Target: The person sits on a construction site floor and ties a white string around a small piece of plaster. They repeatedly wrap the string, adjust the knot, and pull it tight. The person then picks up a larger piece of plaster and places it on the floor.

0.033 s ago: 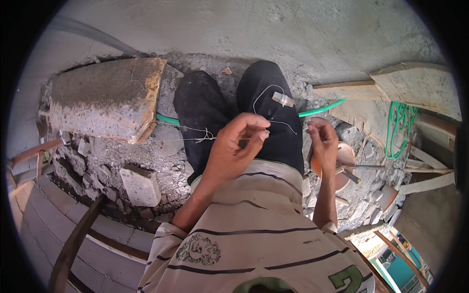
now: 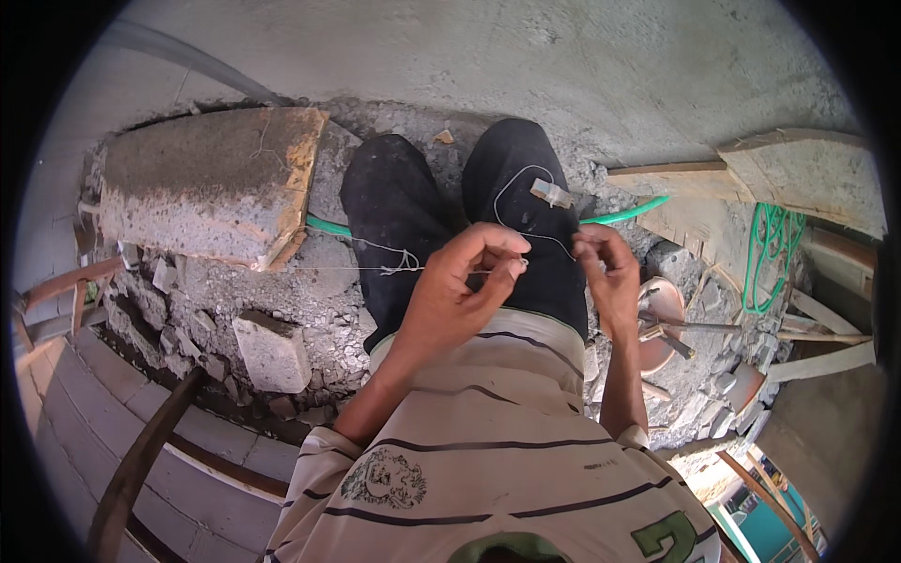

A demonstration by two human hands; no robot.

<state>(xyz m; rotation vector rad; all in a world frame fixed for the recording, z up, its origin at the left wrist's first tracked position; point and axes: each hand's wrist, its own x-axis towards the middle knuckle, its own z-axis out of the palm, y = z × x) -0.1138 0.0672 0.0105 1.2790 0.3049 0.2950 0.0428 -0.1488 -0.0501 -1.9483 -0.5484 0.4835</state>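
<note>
My left hand [image 2: 460, 293] is closed above my lap, its thumb and fingertips pinched on a thin pale string [image 2: 404, 269]. The string runs taut from that hand leftward toward the rough block, with a loose knotted loop beside the wrist. Beyond the fingers a free length curves over my dark trouser leg, up to a small pale piece [image 2: 552, 193] wound with string at my right knee. At the loose end of this length is my right hand [image 2: 612, 281], fingertips pinched together on it.
A rough cement-covered block [image 2: 202, 183] lies at the left, by a grey wall [image 2: 582, 56]. A green hose [image 2: 627, 214] passes behind my legs. Rubble, a broken slab [image 2: 272, 352], a round pan [image 2: 664, 305] with a tool across it, and wooden boards [image 2: 807, 174] surround me.
My right hand has moved left and its fingertips have closed at the string's loose end. My left hand keeps its pinch and has shifted slightly right in view.
</note>
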